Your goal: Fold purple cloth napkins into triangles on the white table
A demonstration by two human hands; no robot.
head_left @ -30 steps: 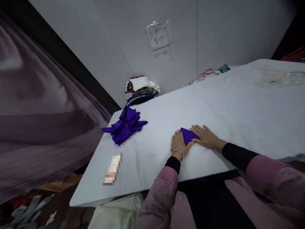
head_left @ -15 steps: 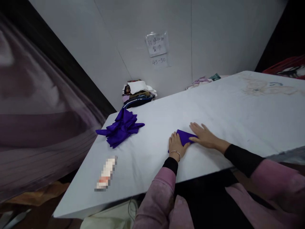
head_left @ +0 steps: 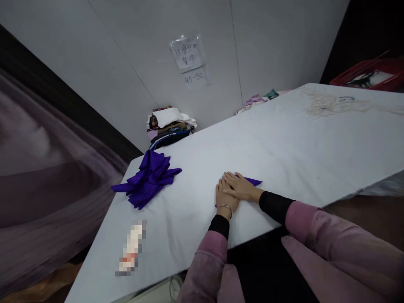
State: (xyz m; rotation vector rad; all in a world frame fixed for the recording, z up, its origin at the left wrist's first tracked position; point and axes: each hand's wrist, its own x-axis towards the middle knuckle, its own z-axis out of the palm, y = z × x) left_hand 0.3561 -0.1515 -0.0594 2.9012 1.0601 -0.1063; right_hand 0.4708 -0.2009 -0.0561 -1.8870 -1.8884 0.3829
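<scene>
A small folded purple cloth [head_left: 253, 181] lies flat on the white-covered table [head_left: 195, 219], mostly hidden under my hands. My left hand [head_left: 226, 198], with a bracelet at the wrist, rests flat on the cloth's left part, its fingers stretched out. Flat across the cloth lies my right hand [head_left: 241, 187], its fingertips overlapping the fingers of my left hand. Only the cloth's pointed right corner and a sliver at the left show. To the left sits a crumpled heap of purple cloths [head_left: 148, 179].
A pile of folded clothes [head_left: 172, 126] stands by the wall behind the table, with more cloth [head_left: 254, 103] farther right. A blurred-out object [head_left: 131, 248] lies at the table's left front. A red basket [head_left: 366, 75] is beyond the far right corner. A handwritten sign [head_left: 187, 54] hangs on the wall.
My right hand has slid left over the folded cloth until it overlaps my left hand. The left hand stays on the cloth. The whole view has shifted slightly.
</scene>
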